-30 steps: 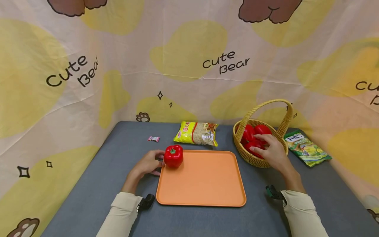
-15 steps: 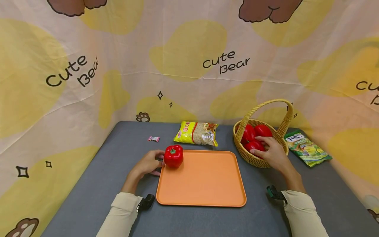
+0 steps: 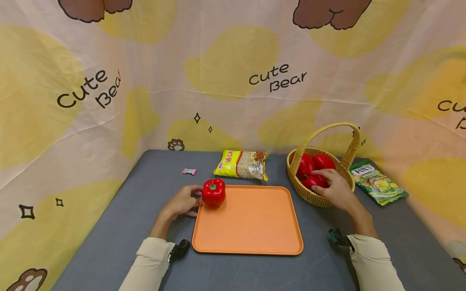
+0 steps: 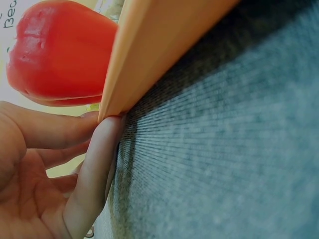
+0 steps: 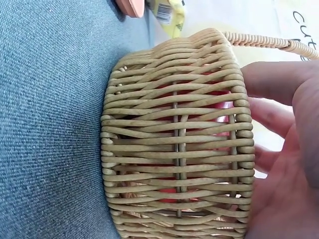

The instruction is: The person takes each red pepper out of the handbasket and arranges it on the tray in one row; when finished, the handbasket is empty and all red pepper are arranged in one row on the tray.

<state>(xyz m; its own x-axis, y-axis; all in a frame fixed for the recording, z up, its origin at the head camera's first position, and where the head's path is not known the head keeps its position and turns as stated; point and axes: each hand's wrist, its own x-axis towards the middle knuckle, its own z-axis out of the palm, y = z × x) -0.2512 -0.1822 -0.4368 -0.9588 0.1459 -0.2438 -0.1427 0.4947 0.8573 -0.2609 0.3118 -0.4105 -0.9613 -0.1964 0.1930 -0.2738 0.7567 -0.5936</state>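
A red bell pepper [image 3: 213, 193] stands upright on the far left corner of an orange tray [image 3: 251, 222]. My left hand [image 3: 183, 201] is at that corner. In the left wrist view its thumb [image 4: 94, 169] and a finger pinch the tray's rim, just below the pepper. My right hand [image 3: 336, 189] reaches over the rim of a wicker basket [image 3: 309, 197] with a tall handle. Its thumb and fingers are around the front pepper [image 3: 312, 181] inside. More red peppers [image 3: 323, 161] lie behind that one. In the right wrist view the woven wall [image 5: 179, 139] hides the fingertips.
A yellow bag of pasta [image 3: 242, 164] lies behind the tray. Farther left is a small pink wrapped candy [image 3: 189, 171]. A green candy bag [image 3: 378, 182] lies right of the basket. A printed cloth [image 3: 225, 72] hangs behind the grey table [image 3: 233, 271].
My right thumb and fingers have closed in on the front pepper, which has tipped slightly in the basket. My left hand, the tray and the pepper on it have stayed in place.
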